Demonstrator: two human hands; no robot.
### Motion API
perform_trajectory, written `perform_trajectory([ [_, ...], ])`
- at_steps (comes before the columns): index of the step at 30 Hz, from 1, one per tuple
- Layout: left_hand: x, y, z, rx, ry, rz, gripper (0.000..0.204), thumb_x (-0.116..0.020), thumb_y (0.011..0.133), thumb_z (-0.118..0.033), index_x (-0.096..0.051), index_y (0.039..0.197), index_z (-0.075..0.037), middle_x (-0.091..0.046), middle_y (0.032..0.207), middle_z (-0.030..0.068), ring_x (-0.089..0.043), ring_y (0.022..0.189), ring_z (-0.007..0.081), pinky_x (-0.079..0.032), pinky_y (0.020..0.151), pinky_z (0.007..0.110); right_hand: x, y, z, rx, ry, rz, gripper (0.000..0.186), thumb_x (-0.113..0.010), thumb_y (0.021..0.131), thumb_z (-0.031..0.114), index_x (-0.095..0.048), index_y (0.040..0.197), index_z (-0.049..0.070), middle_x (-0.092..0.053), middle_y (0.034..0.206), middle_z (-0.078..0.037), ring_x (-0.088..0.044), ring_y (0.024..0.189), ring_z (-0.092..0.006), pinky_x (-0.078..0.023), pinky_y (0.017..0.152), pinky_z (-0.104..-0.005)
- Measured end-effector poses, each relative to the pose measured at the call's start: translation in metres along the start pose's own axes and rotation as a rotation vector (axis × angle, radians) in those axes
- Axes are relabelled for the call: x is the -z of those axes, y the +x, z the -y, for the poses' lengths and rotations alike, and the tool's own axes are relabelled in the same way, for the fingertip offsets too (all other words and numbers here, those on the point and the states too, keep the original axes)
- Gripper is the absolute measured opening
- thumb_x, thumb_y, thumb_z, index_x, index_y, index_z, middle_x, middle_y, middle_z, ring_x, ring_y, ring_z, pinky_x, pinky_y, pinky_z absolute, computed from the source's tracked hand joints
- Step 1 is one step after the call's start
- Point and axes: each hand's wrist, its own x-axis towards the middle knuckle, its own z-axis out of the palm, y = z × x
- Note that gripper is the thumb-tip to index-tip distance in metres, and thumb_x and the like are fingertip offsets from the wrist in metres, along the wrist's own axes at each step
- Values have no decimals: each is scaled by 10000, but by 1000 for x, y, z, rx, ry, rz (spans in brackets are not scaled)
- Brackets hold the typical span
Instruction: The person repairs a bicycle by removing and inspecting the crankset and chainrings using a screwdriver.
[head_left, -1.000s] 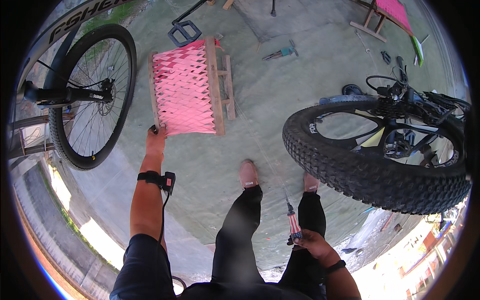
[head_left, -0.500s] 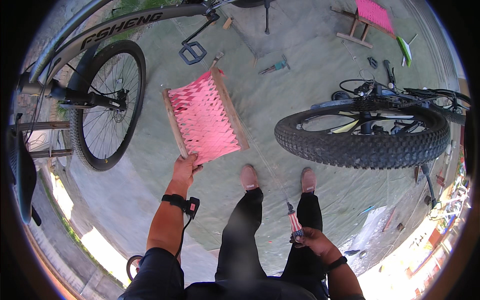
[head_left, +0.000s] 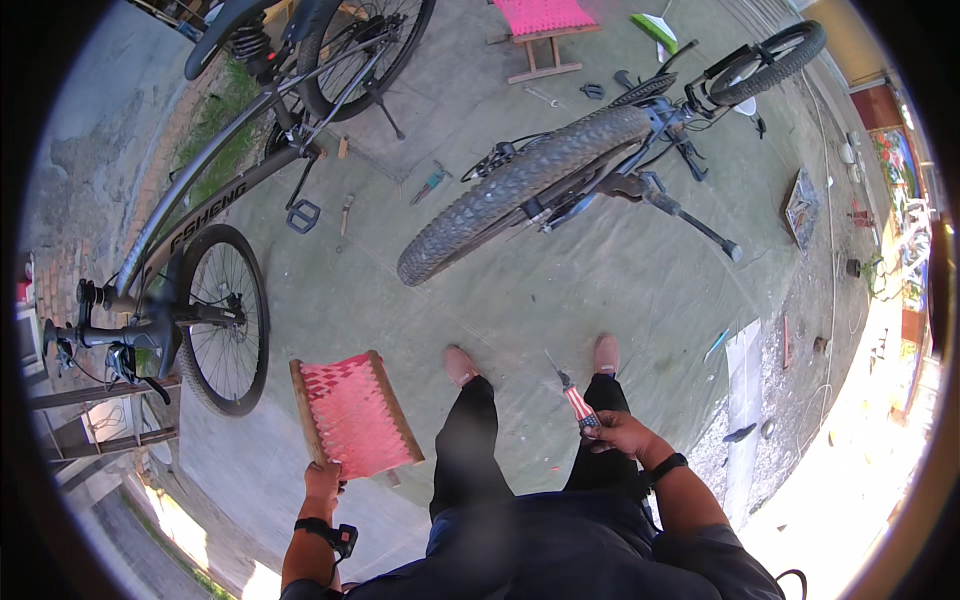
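Note:
My left hand (head_left: 322, 480) grips the near end of a wooden rail on a small stool with a pink woven seat (head_left: 345, 415). The stool hangs at my left side, its seat facing up toward me. Its legs are mostly hidden. In front of my right thigh, my right hand (head_left: 622, 436) is wrapped round a screwdriver (head_left: 580, 407) with a striped red, white and blue handle. The screwdriver's thin shaft points forward, away from me.
A grey bicycle (head_left: 215, 240) stands at the left. Ahead, another bicycle (head_left: 540, 180) lies on its side, its knobbly tyre toward me. A teal-handled tool (head_left: 430, 184), a brush-like tool (head_left: 346, 214) and a wrench (head_left: 541, 96) lie on the floor. Another pink stool (head_left: 546, 17) stands farther off.
The stool in my left hand has come lower and closer to my left side. The view has turned, showing more of the fallen bicycle. My right hand still holds the screwdriver.

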Motion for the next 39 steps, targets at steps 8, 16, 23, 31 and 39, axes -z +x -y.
perform_trajectory([
  [8,-43,-173,28,-160,953,-119,485,-647,725,-268,-548,1091,34,-660,974,280,-638,967,418,-507,863,466,137,-50,-32,59,97,-37,295,-696,879,215,-595,1120,79,-637,949,-14,-632,893,-140,-524,769,-304],
  [16,-162,-329,-5,-220,1246,112,479,-591,758,-268,-539,1160,-11,-656,1046,255,-633,1000,403,-503,875,474,338,-150,-39,199,130,-185,308,-687,886,231,-597,1128,62,-659,991,-42,-656,938,-193,-536,777,-356],
  [23,-285,-401,-60,-226,1292,366,449,-575,839,-328,-541,1195,-57,-658,1099,195,-624,1051,362,-494,887,457,438,-191,44,294,135,-276,349,-707,869,233,-594,1139,44,-662,983,-46,-655,923,-186,-531,762,-348],
  [31,-416,-419,-145,-224,1170,623,424,-527,891,-379,-560,1202,-92,-660,1125,158,-627,1061,329,-497,863,435,491,-183,181,276,-124,-122,310,-694,884,230,-599,1117,48,-659,983,-39,-651,931,-164,-524,767,-309],
  [39,-526,-422,-150,-370,1070,720,439,-502,902,-441,-567,1205,-130,-650,1133,177,-623,1054,358,-493,866,468,545,-164,278,164,-206,-75,336,-677,896,227,-586,1153,30,-652,1001,-49,-644,930,-167,-532,786,-308],
])
